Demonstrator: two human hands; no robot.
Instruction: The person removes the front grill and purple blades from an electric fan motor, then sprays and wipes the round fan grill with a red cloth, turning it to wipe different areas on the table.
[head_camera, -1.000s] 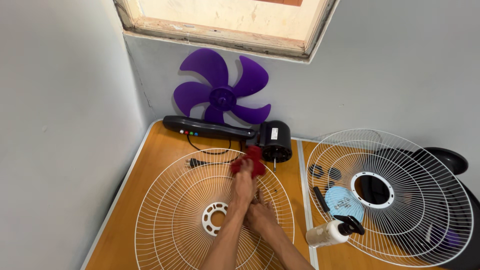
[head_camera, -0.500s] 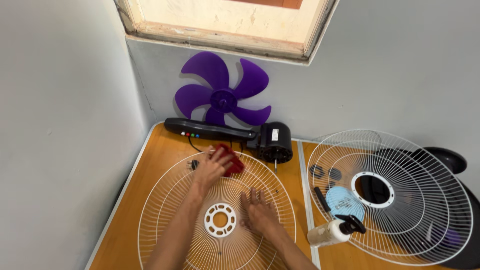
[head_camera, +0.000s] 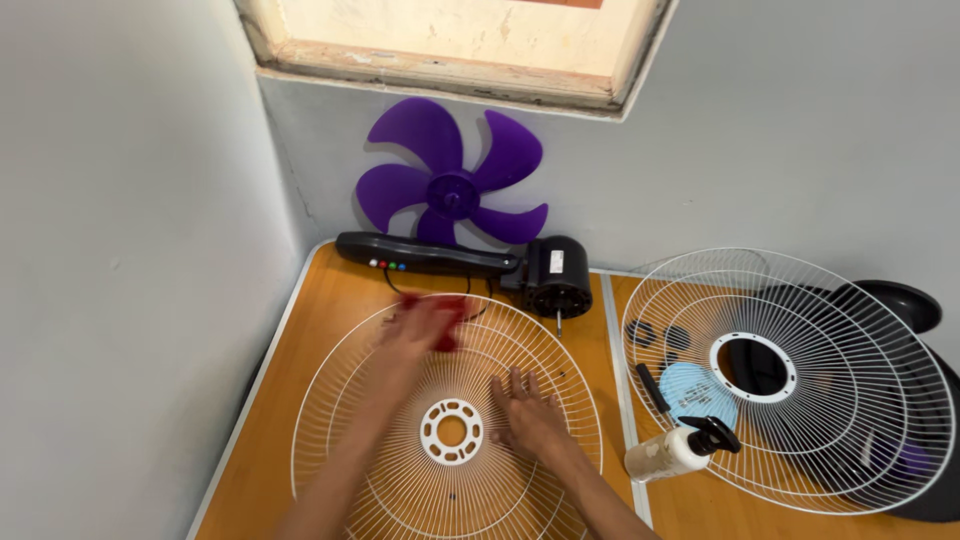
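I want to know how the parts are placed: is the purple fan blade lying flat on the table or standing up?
Standing up. The purple fan blade leans upright against the grey wall, behind the black fan body.

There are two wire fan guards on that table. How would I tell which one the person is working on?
Start at the purple fan blade leaning against the wall under the window, then drop to the orange table. The fan guard lies flat there, under the left hand, which holds a red cloth, and the right hand. Unlike the other guard by the spray bottle, it has a white plastic centre ring.
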